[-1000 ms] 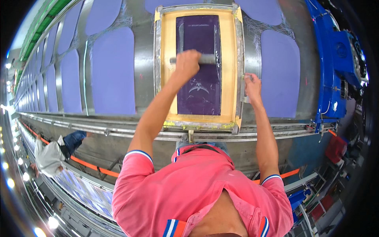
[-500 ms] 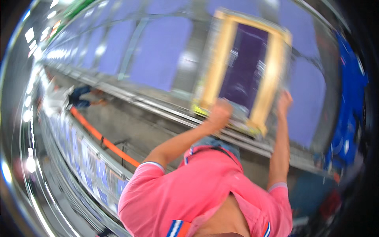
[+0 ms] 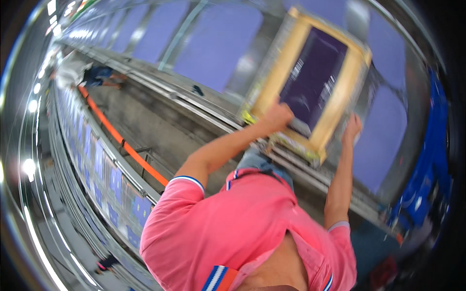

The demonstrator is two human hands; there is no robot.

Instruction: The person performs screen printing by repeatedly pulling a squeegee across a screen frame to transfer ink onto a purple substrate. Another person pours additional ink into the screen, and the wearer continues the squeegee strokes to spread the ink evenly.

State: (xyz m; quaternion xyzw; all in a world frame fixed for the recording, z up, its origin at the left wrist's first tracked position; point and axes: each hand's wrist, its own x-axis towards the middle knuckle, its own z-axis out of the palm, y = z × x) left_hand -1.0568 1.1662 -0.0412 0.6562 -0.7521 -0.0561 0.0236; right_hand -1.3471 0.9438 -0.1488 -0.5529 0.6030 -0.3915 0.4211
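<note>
A wooden-framed printing screen point(image 3: 335, 104) with a dark purple mesh point(image 3: 315, 68) lies on the long table. Its outer edges carry tape, yellowish at the near corners. My left hand point(image 3: 277, 116) is closed at the near left part of the frame, over the edge of the mesh. What its fingers hold is hidden. My right hand point(image 3: 353, 127) is a closed fist just right of the frame's right rail, above the table surface. Whatever may be in it is too small to make out. Flat purple panels point(image 3: 218, 43) lie on the table on both sides of the frame.
A metal rail point(image 3: 194, 104) runs along the table's near edge. To the left, an orange bar point(image 3: 109, 128) borders the aisle. Another person point(image 3: 80, 72) stands farther down it. Blue cloth or sheeting point(image 3: 427, 160) hangs at the right end. A second table point(image 3: 104, 179) lies behind me.
The view has turned, so the frame appears more tilted and farther right. Both hands stay closed near it, with the left still at its near left part.
</note>
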